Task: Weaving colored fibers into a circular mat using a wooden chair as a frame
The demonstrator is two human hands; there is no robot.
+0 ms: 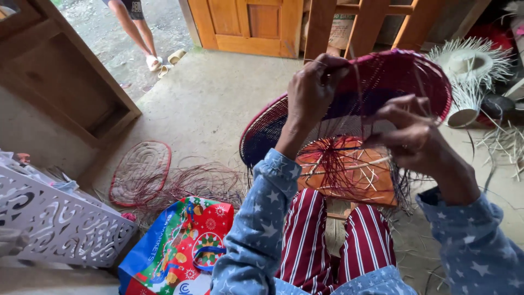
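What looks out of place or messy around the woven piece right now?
Loose reddish strands lie scattered over the floor beside the oval woven mat, and pale straw bits litter the right side. The red woven piece itself looks whole: left hand and right hand each pinch its free strands. Nothing appears broken.

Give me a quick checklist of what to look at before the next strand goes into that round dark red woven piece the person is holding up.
1. Left hand grips the upper rim of the round dark red woven piece: ok.
2. Right hand pinches loose thin strands near the weave's edge: ok.
3. Strands hanging below are untangled: not ok, they bunch over the orange wooden board.
4. Which single strand is next: cannot tell, too fine to separate.
5. Spare reddish fibres lie on the concrete floor beside the oval woven mat: ok.
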